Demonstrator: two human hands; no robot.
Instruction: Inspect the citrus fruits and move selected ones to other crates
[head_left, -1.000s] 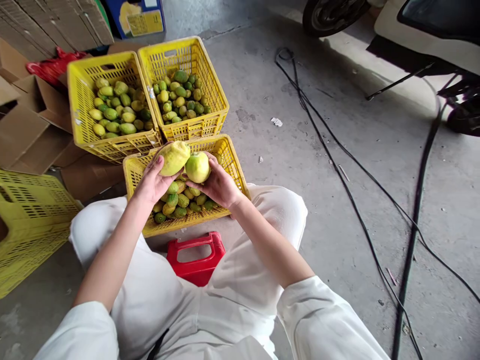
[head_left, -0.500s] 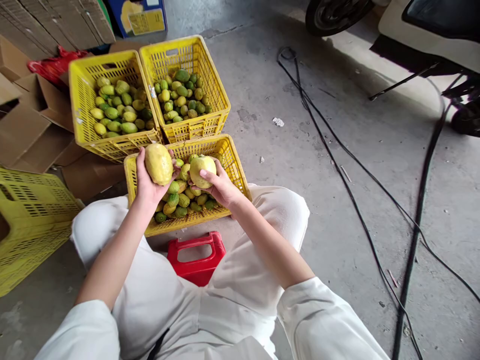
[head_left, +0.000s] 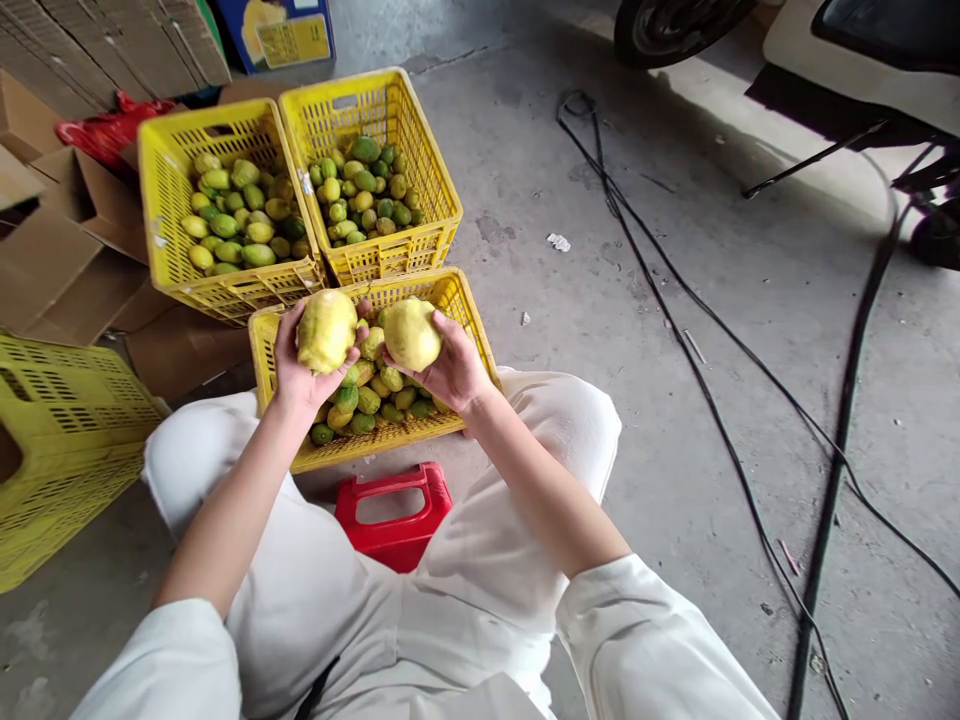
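Note:
My left hand (head_left: pixel 298 372) grips a large yellow-green fruit (head_left: pixel 326 330). A second yellow fruit (head_left: pixel 412 334) sits in my right hand (head_left: pixel 456 372). Both are held side by side above the nearest yellow crate (head_left: pixel 472 335), which holds several smaller green and yellow fruits (head_left: pixel 365 400). I am seated with a knee on each side of that crate.
Two more yellow crates of fruit stand behind: one at the left (head_left: pixel 161 215), one at the right (head_left: pixel 427 170). An overturned yellow crate (head_left: pixel 60 440) and cardboard boxes (head_left: pixel 52 270) lie left. A red stool (head_left: pixel 394 520) is under me. Black cables (head_left: pixel 705 390) cross the concrete floor; a vehicle (head_left: pixel 862 60) stands far right.
Both hands have turned their fruits over. The fruits first moved apart and have since drawn a little closer together above the near crate.

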